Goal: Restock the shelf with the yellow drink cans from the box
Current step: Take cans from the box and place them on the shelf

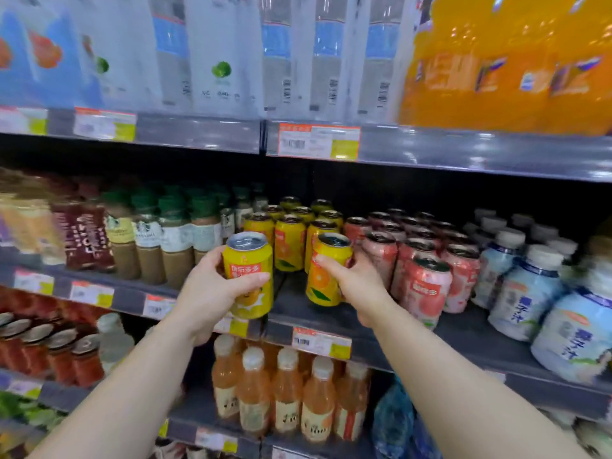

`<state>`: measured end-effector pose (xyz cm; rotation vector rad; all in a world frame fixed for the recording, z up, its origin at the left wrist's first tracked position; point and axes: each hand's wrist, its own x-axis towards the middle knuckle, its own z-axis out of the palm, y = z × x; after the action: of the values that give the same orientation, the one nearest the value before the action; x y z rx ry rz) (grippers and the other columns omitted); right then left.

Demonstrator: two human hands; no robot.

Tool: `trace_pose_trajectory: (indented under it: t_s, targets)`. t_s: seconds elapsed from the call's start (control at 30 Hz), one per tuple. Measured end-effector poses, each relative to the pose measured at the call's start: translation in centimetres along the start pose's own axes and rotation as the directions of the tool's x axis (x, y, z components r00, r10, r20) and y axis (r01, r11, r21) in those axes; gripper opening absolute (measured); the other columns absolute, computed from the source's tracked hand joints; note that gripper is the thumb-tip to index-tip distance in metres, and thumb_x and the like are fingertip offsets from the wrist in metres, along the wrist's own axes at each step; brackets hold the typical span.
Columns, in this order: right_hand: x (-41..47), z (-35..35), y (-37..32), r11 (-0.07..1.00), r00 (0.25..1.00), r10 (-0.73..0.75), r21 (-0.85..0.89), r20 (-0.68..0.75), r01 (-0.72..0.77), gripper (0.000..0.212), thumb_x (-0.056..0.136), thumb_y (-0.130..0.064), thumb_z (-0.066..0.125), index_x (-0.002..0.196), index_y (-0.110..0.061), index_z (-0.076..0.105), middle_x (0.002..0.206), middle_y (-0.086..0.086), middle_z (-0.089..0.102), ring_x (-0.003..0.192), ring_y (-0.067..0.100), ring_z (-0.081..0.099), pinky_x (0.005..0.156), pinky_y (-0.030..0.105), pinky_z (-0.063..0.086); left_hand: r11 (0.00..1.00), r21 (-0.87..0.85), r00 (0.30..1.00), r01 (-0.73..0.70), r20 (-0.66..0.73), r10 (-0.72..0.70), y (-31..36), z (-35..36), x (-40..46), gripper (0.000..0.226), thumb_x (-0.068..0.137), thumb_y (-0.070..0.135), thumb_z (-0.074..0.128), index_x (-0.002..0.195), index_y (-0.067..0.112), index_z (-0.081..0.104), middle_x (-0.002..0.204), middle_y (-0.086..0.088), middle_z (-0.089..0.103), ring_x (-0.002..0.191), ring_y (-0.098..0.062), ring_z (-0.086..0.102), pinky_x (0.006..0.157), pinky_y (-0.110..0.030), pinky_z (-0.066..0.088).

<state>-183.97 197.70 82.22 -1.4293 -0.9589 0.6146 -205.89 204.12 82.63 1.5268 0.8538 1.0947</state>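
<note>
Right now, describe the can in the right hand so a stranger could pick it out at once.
Find the middle shelf under the water bottles. Among its yellow cans, left of the pink cans, one yellow can stands in front at the shelf's front. Only it has the right hand wrapped round it.

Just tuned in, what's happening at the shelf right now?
A person is stocking yellow orange-drink cans on the middle shelf. The left hand grips one yellow can in front of the shelf edge, not yet set down. The right hand holds a second yellow can that looks to be on the shelf or just above it, before the yellow cans already standing there, beside the pink cans. The box is out of view.
</note>
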Motion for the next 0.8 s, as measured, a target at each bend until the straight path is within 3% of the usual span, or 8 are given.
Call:
trace_pose_trajectory:
  t_s: [0.17,0.4,0.53,0.7,0.8]
  targets:
    - [1.0,1.1,1.2,0.991,0.997,-0.008,-0.136,-0.08,-0.003,0.054,0.076,-0.048,0.075,0.123,-0.03,0.053,0.11,-0.007,0.065,0.103,0.014,0.061,0.087,0.03,0.048,0.999,-0.037,1.0,0.015,0.003,-0.015,-0.6,-0.9,1.5,0.042,0.068,0.014,0.084,0.1,0.03,0.062,0.092,0.002,0.073,0.084,-0.016,0.071,0.068,-0.035,0.055]
    - [1.3,1.0,2.5,0.926,0.996,0.02,-0.373,-0.086,-0.051,0.083,0.062,-0.05,0.084,0.131,-0.03,0.043,0.12,-0.005,0.059,0.108,0.018,0.057,0.095,0.04,0.049,0.997,-0.077,0.998,0.024,0.057,-0.02,-1.0,-0.8,2.2,0.069,0.053,0.027,0.085,0.118,0.024,0.059,0.097,0.0,0.074,0.089,-0.018,0.071,0.075,-0.039,0.057]
    - [1.2,0.9,2.4,0.939,0.997,0.027,-0.34,-0.072,-0.05,0.076,0.066,-0.039,0.086,0.129,-0.027,0.045,0.119,-0.004,0.06,0.109,0.019,0.058,0.095,0.041,0.05,0.994,-0.107,0.996,0.026,0.084,-0.017,-0.8,-0.6,2.5,0.074,0.048,0.03,0.084,0.117,0.025,0.058,0.101,-0.002,0.073,0.093,-0.022,0.07,0.082,-0.046,0.056]
    - [1.2,0.4,2.4,0.961,0.993,0.107,-0.261,0.056,-0.089,0.076,0.074,-0.031,0.081,0.137,-0.027,0.037,0.133,0.0,0.056,0.115,0.018,0.057,0.098,0.042,0.049,0.995,-0.101,0.995,0.026,0.101,-0.016,-0.6,-0.3,2.9,0.08,0.048,0.032,0.088,0.121,0.023,0.057,0.104,-0.003,0.073,0.095,-0.022,0.07,0.085,-0.05,0.055]
    - [1.1,0.8,2.3,0.956,0.993,0.112,-0.276,0.04,-0.097,0.083,0.069,-0.033,0.085,0.136,-0.026,0.037,0.126,-0.002,0.056,0.111,0.016,0.057,0.096,0.039,0.05,0.995,-0.097,0.993,0.022,0.114,-0.01,-0.7,-0.2,3.2,0.08,0.049,0.032,0.09,0.122,0.024,0.057,0.104,-0.003,0.073,0.096,-0.022,0.069,0.086,-0.051,0.055]
